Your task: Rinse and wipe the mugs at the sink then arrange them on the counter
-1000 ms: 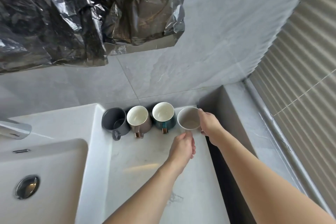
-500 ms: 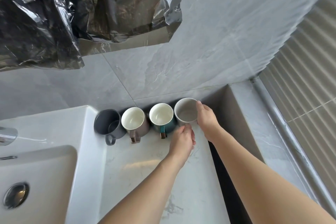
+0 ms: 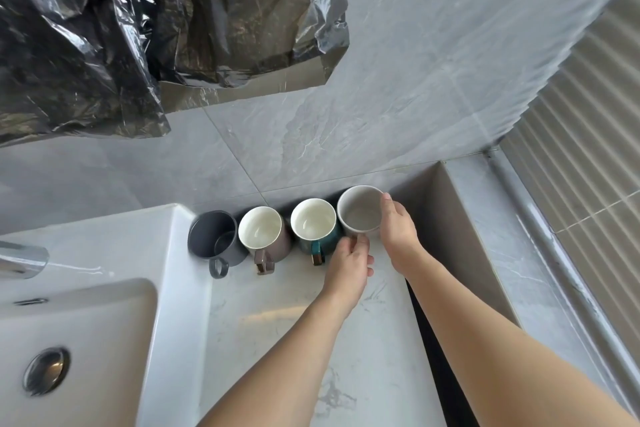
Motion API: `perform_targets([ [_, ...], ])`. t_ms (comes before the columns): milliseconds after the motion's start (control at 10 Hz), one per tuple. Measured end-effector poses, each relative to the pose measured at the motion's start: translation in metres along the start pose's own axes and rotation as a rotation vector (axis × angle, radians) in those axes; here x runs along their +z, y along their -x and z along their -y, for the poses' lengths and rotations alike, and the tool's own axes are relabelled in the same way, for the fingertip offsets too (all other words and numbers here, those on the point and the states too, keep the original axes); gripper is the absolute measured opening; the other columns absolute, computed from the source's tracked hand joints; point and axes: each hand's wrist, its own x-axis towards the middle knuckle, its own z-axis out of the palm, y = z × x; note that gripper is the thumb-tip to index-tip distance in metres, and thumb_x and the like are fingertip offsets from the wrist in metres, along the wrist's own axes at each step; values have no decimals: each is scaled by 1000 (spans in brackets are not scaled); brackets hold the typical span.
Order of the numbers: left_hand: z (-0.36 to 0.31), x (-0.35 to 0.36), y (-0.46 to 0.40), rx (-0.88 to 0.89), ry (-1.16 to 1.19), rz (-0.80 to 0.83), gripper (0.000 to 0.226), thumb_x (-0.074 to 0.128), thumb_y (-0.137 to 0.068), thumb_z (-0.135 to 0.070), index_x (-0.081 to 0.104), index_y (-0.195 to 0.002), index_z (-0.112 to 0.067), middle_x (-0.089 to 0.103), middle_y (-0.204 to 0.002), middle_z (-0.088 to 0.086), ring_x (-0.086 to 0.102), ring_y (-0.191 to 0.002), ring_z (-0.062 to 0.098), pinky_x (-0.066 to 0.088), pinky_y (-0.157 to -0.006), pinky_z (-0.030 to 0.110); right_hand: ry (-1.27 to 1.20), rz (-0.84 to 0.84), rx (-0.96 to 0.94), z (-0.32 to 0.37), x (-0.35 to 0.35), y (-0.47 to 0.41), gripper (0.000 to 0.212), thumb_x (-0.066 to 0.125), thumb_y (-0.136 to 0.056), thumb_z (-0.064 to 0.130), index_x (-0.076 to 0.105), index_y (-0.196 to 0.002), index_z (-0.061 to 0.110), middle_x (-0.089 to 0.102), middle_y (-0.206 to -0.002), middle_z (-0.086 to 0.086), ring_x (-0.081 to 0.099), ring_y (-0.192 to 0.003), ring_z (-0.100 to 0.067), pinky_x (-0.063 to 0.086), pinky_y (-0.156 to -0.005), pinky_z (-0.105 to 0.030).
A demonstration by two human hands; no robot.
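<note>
Landmark: the grey mug, last in a row of four against the back wall.
Right hand: the grey mug is grasped at its right side, fingers curled over the rim.
Left hand: fingertips are laid at the grey mug's near base, where its handle appears to be; a firm grasp cannot be told.
Row: a teal mug is set just left of the grey mug, then a white-lined mug, then a dark mug furthest left, by the sink.
Step judged: the grey mug is being seated in line on the counter.
Advice: the base is best lowered flat and the handle turned forward to match its neighbours; the teal mug's rim is to be spared a knock.
Edges: a raised ledge stands close right of the grey mug; the wall close behind.
Open room: bare counter lies nearward of the grey mug, for withdrawal.
</note>
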Motion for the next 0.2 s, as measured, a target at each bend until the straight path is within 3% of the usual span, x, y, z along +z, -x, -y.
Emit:
perform_targets([
  [200,-1,-9,15,-9,-23,-12,36,44,-99,-49,57,-111,-18,59,-96,1,61,-83,20,48,-72,29,82,-96,1,2,-12,32,50,29,-106,46,53,-132,11,57,-124,-3,51,-109,-21,36,-90,-34],
])
